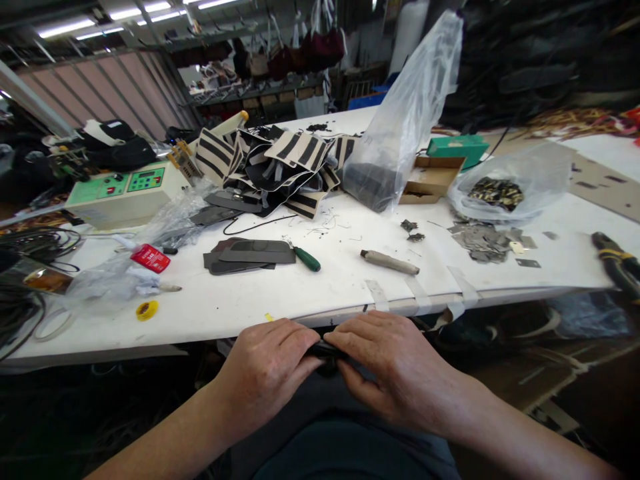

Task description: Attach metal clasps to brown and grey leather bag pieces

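Note:
My left hand and my right hand meet at the front edge of the white table. Between their fingertips is a small dark piece, pinched from both sides; its kind is mostly hidden by the fingers. Beyond my left hand lie stacked dark flat pieces, with a green-handled tool touching their right end. A stick-like tool wrapped in pale tape rests past my right hand.
On the table are a striped pile, clear plastic bag, cardboard box, bag of brass-coloured parts, grey metal plates and pliers. Leftward are a red-labelled bottle, yellow tape roll and control box.

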### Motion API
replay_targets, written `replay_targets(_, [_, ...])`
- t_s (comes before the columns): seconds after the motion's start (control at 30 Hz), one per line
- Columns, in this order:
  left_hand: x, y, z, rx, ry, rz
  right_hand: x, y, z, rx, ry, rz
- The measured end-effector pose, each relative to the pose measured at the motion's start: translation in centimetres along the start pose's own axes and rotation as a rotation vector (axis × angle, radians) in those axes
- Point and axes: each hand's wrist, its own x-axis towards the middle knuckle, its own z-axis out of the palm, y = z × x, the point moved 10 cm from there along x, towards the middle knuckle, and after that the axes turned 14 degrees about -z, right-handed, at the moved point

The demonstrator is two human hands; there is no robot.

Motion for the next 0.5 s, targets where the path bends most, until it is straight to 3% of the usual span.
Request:
replay_targets(0.17, [0.5,-1.6,0.8,-0.115,-0.132,-0.135,0.3,0.9,0.4,0.053,-0.014,0.113])
replay_targets(0.33, [0.6,-3.0,1.6,-0.213,-0.325,-0.286,0.5,1.5,1.3,0.077,-0.011,0.097])
replay_targets(0.5, [0.8,-4.3,1.8,-0.257,-0.373,-0.438,0.6,2.1,1.7,0.052,0.029,0.098])
